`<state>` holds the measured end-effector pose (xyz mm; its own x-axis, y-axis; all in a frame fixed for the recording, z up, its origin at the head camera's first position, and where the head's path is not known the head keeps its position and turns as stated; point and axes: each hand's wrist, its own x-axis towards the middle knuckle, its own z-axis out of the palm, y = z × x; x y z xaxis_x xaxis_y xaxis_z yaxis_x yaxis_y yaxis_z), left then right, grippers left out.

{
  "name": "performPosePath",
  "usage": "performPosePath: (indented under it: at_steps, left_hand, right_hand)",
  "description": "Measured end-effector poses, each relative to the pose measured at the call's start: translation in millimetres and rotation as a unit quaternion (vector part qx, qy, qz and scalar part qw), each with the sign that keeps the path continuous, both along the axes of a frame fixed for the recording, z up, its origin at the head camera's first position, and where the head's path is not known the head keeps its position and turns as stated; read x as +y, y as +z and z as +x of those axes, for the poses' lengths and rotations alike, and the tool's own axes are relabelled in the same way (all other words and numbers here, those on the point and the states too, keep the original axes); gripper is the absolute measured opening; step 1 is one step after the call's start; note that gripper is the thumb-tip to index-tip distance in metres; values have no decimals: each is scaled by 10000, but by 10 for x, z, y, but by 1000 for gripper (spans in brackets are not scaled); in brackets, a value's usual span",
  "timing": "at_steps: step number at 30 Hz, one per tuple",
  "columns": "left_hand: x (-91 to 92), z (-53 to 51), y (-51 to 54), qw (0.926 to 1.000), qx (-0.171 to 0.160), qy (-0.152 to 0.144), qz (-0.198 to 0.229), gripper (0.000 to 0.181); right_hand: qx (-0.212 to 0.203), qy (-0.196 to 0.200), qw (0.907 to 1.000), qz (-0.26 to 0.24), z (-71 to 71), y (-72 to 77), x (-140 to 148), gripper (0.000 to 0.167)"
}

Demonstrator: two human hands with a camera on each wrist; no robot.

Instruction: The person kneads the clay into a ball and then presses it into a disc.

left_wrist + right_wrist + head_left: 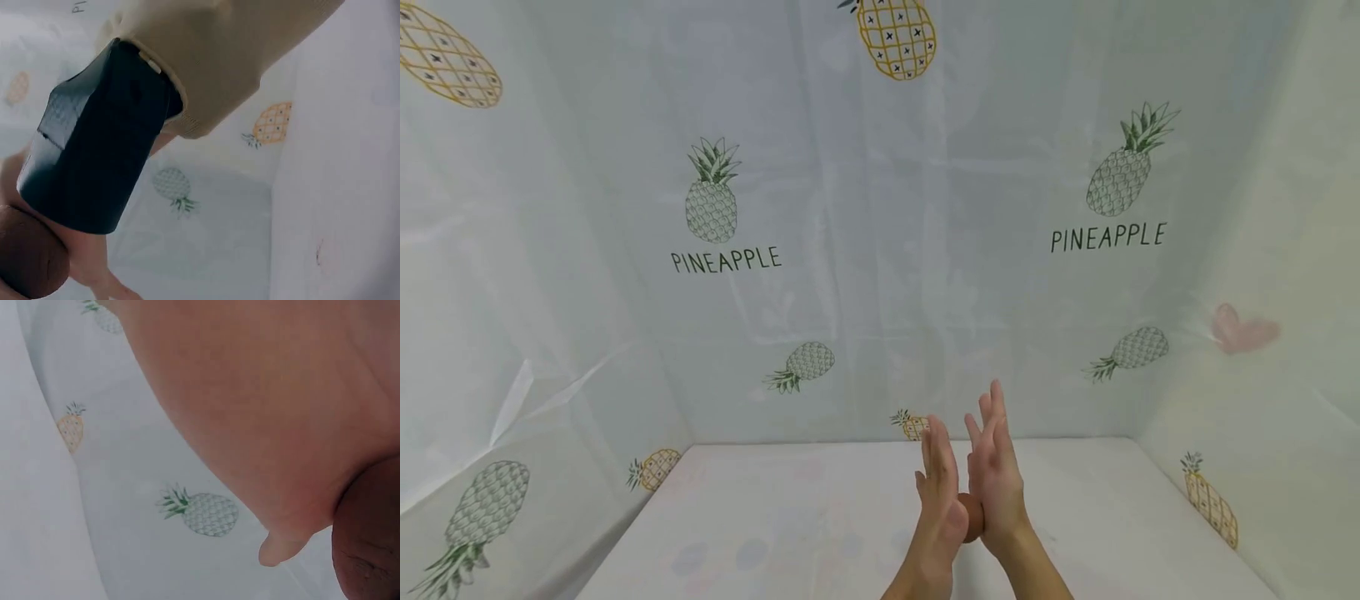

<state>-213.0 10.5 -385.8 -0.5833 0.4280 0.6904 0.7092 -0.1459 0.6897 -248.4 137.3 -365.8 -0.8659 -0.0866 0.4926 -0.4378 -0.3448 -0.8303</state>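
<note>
A brown ball, round and clay-like, sits between the two palms in the head view. My left hand presses on its left side with the heel of the palm, fingers extended upward. From the other side my right hand presses against it, its fingers also fairly straight and pointing up. The fingertips of the two hands stand apart. In the left wrist view the brown ball shows at the lower left corner. Fine creases mark the brown ball in the right wrist view, where a palm touches it.
Below the hands lies a white table. Pale sheeting printed with pineapples encloses its back and sides. A dark cuff and a beige sleeve cover an arm in the left wrist view.
</note>
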Motion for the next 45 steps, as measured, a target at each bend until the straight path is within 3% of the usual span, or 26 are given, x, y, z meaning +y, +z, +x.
performPosePath:
  at_steps: [2,6,9,12,18,25,32,35,39,42,45]
  left_hand:
    - [-2,-2,-9,9999,80,28,79,67]
    - [-84,-48,-32,9991,-258,111,324,64]
    - [-169,-102,-24,9952,-737,482,425,61]
    - [-245,-175,-12,9904,-972,830,530,59]
    - [-332,-368,-56,9877,-854,929,920,61]
    - [-275,-424,-146,9878,-1052,824,805,61]
    - [-171,-311,-185,9905,-1251,432,369,56]
    - [-142,-199,-135,9891,-1450,123,225,55]
    - [-133,-21,-11,9816,-1896,-198,63,54]
    - [-161,62,63,9773,-2104,-243,-25,54]
    - [-206,51,93,9806,-1951,-185,60,54]
  right_hand:
    - [-150,257,9994,150,-15,-23,-8,57]
    - [-495,842,9924,752,-3,-60,-102,59]
    - [-594,1217,9851,1064,37,-75,-212,62]
    - [-558,1429,9818,1123,95,-76,-320,61]
    - [-313,1530,9818,1081,217,-18,-419,58]
    - [175,1008,9894,1028,266,37,-356,54]
    - [823,264,9924,870,225,24,-259,57]
    - [926,-93,9922,832,186,25,-199,57]
    - [898,-494,9916,789,105,5,-139,58]
    - [722,-408,9925,895,60,-41,-140,59]
    - [456,203,9925,1113,52,-87,-186,56]
